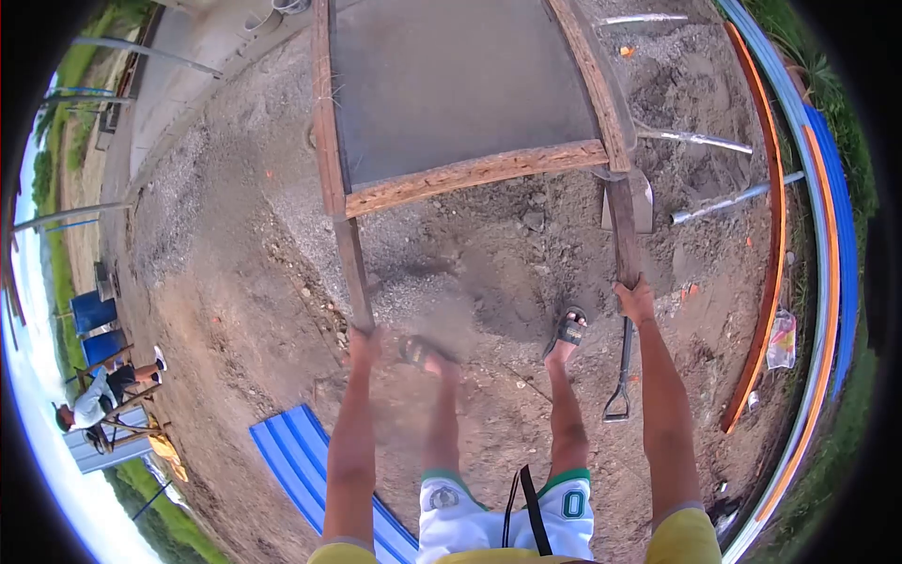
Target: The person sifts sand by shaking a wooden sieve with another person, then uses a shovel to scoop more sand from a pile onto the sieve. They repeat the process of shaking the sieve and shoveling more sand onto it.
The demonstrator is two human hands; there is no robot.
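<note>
Wood-framed, flat grey panel (460,85) sits ahead of both grips. Your left hand (362,346) is clamped round its brown wooden left handle (354,273); your right hand (637,301) is closed on the matching right handle (623,226). Shovel with black D-shaped grip (617,402) just beside right grip. Blue ribbed sheet (291,446) nearer you than left grip.

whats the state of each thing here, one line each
left hand: grip closed on left handle
right hand: grip closed on right handle
wooden frame: held by its two handles
shovel: on the ground, unheld
blue ribbed sheet: lying on the ground
sandals: worn, left one blurred
person at far left: seated
</note>
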